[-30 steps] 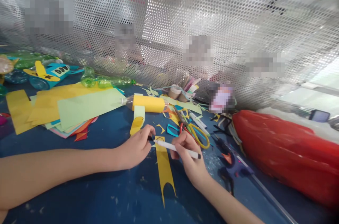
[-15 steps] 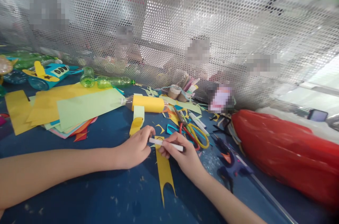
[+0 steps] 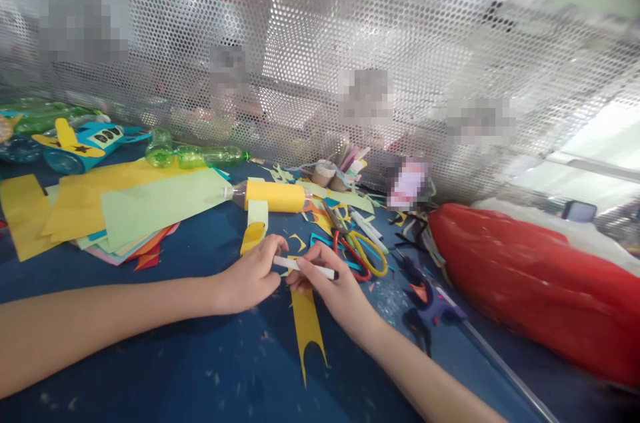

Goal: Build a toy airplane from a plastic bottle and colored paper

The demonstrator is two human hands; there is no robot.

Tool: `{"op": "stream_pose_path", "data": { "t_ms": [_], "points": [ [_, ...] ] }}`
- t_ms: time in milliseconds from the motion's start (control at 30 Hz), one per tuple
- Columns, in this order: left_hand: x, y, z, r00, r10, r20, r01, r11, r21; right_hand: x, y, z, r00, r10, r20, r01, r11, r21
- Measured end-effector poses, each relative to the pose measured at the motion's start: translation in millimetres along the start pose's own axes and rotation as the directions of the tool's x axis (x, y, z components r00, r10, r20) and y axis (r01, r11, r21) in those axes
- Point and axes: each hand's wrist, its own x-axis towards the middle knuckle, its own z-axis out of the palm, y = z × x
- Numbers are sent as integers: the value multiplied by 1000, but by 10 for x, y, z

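Observation:
Both my hands meet over a yellow paper strip [image 3: 306, 323] with a notched end, lying on the blue table [image 3: 210, 370]. My right hand [image 3: 333, 290] is closed round a white marker [image 3: 305, 267] held level. My left hand [image 3: 253, 273] pinches the marker's left end, where its cap sits. Just behind them lie a curled yellow paper loop [image 3: 253, 236] and a bottle wrapped in yellow paper [image 3: 273, 196].
Scissors with red and yellow handles [image 3: 363, 253] lie right of my hands among paper scraps. A glue gun [image 3: 435, 310] and a red plastic bag [image 3: 540, 290] fill the right. Stacked coloured sheets [image 3: 140, 206], green bottles [image 3: 200, 155] and a paper plane [image 3: 83, 140] lie left. A perforated metal screen [image 3: 320, 50] backs the table.
My right hand has moved the marker left toward my left hand. The black tip seen at its left end a second ago is now hidden inside the left fingers.

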Motion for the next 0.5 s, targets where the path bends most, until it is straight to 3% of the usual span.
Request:
{"op": "stream_pose_path", "data": {
  "t_ms": [67,167,233,300,333,400,500],
  "points": [
    [-21,11,9,1000,15,-2,-15,999,-34,23,-53,-73,1000,-18,-11,17,998,-63],
    [-48,41,15,998,-10,-55,5,996,-89,93,-156,-352,960,-178,-214,110,949,-294],
    [-50,64,12,993,-40,-112,29,995,-93,164,-192,-633,839,-395,-374,141,823,-551],
    [-39,79,12,991,4,-134,-8,1000,-29,247,-164,-930,778,-518,-356,52,618,-784],
    [-28,79,15,990,48,-131,-45,999,25,289,-126,-1063,778,-533,-334,-11,520,-854],
    [3,64,24,984,143,-111,-124,980,155,362,-21,-1259,826,-505,-250,-82,332,-940],
    [61,13,27,977,190,-94,-151,934,324,409,100,-1331,849,-493,-193,-78,245,-966]
  ]
}}
